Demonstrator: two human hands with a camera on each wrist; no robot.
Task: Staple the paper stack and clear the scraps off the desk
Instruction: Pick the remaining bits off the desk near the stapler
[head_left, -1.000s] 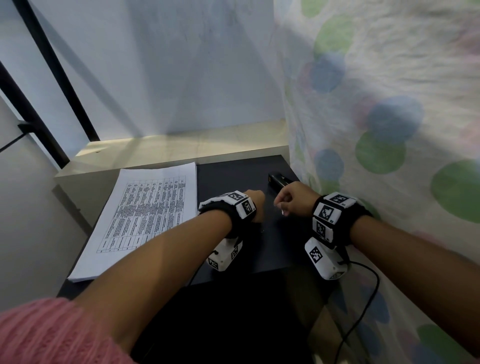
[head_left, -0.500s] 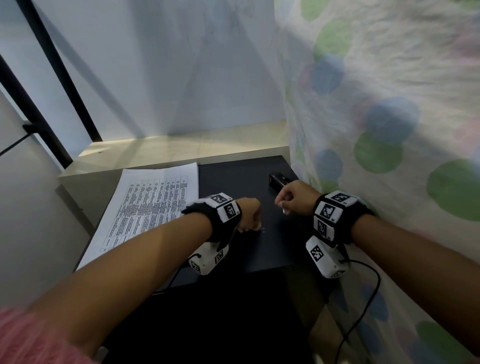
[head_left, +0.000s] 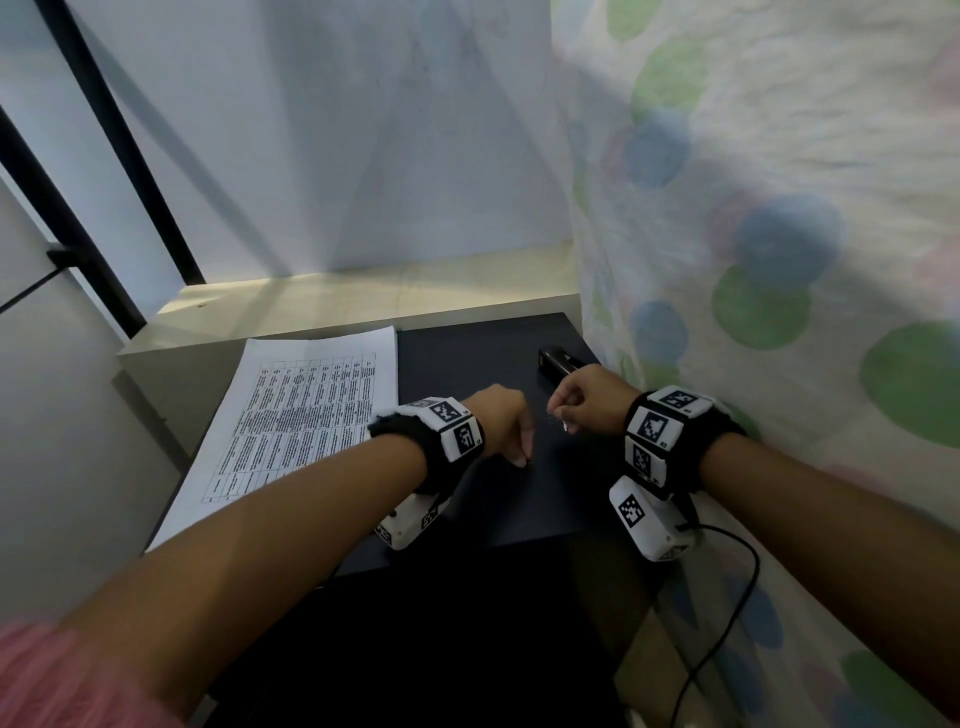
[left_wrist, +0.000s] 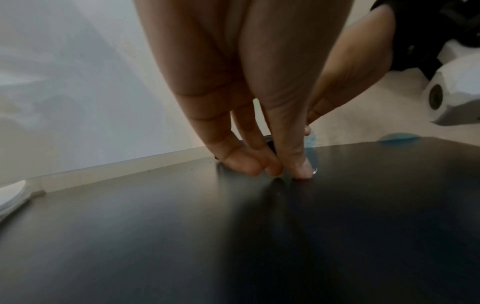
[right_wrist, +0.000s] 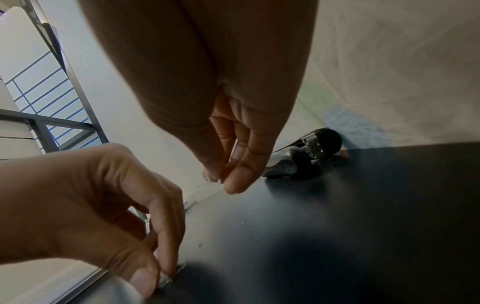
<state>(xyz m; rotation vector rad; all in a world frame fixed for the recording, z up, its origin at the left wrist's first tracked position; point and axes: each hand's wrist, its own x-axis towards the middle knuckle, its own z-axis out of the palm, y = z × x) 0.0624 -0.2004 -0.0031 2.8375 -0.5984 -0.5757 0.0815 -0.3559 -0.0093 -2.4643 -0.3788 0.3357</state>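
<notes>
The left hand (head_left: 496, 421) is pressed fingertips-down on the black counter (head_left: 467, 353), pinching a tiny metal scrap (right_wrist: 172, 272), barely discernible. The right hand (head_left: 589, 397) is held just above, pinching small scraps (right_wrist: 207, 184), blurred. The stapler (head_left: 556, 361) is partly hidden behind it. The paper stack (head_left: 301, 415) lies left.

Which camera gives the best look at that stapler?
The right wrist view: the stapler lies close, metal parts plain. The head view shows only a small dark shape past the right hand. The left wrist view hides it.
</notes>
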